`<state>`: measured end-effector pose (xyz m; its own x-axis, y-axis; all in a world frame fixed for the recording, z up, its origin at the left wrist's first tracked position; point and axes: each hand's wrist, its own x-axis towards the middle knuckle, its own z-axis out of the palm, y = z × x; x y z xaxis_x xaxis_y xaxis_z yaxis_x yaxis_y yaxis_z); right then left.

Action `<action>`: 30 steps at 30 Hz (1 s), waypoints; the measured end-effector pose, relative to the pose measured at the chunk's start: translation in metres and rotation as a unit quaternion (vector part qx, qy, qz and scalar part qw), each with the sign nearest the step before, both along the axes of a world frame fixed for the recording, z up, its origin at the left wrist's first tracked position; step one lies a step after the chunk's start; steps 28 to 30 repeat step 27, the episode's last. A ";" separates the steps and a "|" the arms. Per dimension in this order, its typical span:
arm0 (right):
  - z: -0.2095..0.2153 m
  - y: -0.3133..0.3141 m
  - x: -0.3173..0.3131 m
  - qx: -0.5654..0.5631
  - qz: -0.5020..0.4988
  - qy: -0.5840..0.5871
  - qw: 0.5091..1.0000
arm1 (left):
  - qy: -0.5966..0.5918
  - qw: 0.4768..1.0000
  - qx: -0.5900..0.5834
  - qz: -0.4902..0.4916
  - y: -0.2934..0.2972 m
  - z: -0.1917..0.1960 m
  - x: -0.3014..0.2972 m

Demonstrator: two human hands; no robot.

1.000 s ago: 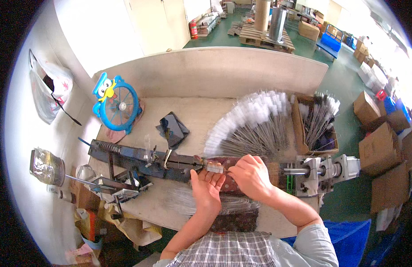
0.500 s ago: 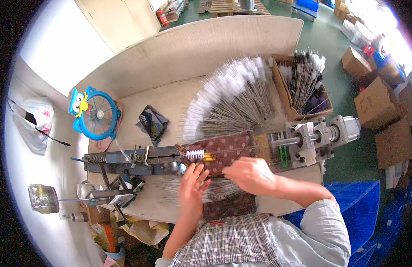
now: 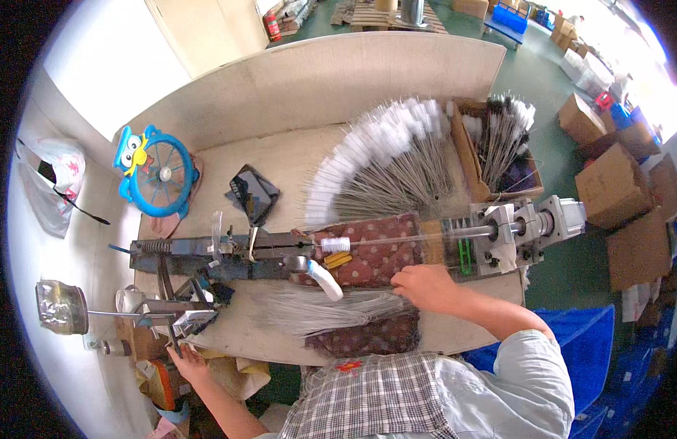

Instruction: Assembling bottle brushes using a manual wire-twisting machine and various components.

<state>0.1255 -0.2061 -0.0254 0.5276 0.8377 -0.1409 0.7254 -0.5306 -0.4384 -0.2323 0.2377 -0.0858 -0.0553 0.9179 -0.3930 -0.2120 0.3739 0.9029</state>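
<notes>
My left hand (image 3: 188, 364) is low at the left, its fingers closed round the lower end of a dark metal lever (image 3: 174, 338). My right hand (image 3: 426, 287) rests at the bench front with fingers pinched; what is in them, if anything, is too small to make out. Beside its fingertips lie the right ends of a bundle of thin loose wires (image 3: 331, 311). A white bristle roll (image 3: 336, 244) sits in line between the dark clamp bar (image 3: 280, 245) and the long metal shaft (image 3: 426, 233). A curved white handle (image 3: 325, 280) slants over the wires. Yellow pieces (image 3: 338, 260) lie on the dotted brown cloth (image 3: 386, 252).
Finished white wire brushes (image 3: 386, 150) fan out behind the machine. A carton (image 3: 466, 146) with more brushes stands at their right. A motor (image 3: 565, 219) ends the machine. A blue fan (image 3: 163, 175) and a dark plastic packet (image 3: 254, 194) stand at back left. Blue bins (image 3: 583, 351) flank me.
My left hand has moved from the bristle roll to the lever at lower left. My right hand has shifted slightly right. The white handle now swings out over the wires; the shaft reaches the roll.
</notes>
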 end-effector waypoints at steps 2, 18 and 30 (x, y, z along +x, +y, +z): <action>-0.003 0.001 -0.003 -0.013 -0.014 -0.003 1.000 | -0.026 0.997 0.029 0.065 0.011 -0.022 0.001; 0.019 -0.019 0.009 -0.006 0.059 -0.064 0.996 | -0.124 0.896 -0.099 -0.414 -0.251 0.042 0.243; 0.032 -0.010 0.001 -0.082 0.016 -0.059 0.995 | -0.477 0.678 -0.430 -0.357 -0.211 0.166 0.247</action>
